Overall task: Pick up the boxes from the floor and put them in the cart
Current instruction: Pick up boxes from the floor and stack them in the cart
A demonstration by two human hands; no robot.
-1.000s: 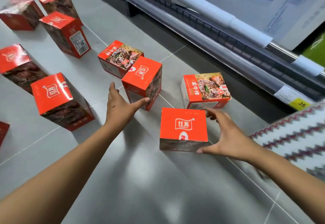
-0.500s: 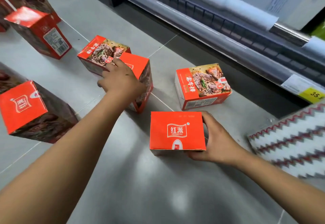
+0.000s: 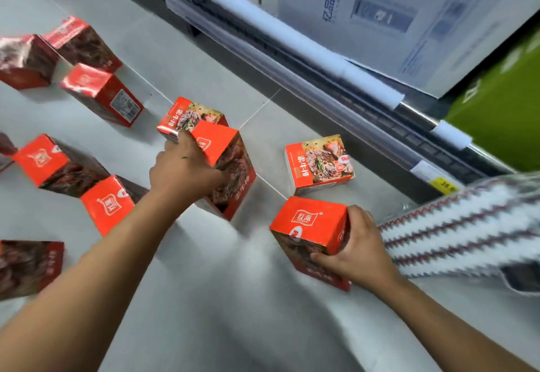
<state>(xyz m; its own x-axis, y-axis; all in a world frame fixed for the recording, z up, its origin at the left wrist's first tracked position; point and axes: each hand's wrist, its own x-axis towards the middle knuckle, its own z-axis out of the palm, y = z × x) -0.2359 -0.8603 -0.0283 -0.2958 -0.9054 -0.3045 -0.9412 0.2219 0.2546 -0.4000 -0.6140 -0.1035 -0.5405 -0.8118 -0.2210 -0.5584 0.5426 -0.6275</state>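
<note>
the left hand (image 3: 184,170) is curled over the top of a tall red box (image 3: 233,172) and holds it. the right hand (image 3: 361,250) is wrapped round a tipped red box (image 3: 305,222), thumb on the near side. a flat box (image 3: 318,164) lies on the floor (image 3: 233,298) past the hands, between them. more boxes (image 3: 102,94) sit left of the left hand.

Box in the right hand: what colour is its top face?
The box has an orange-red top with a white logo; head view.
</note>
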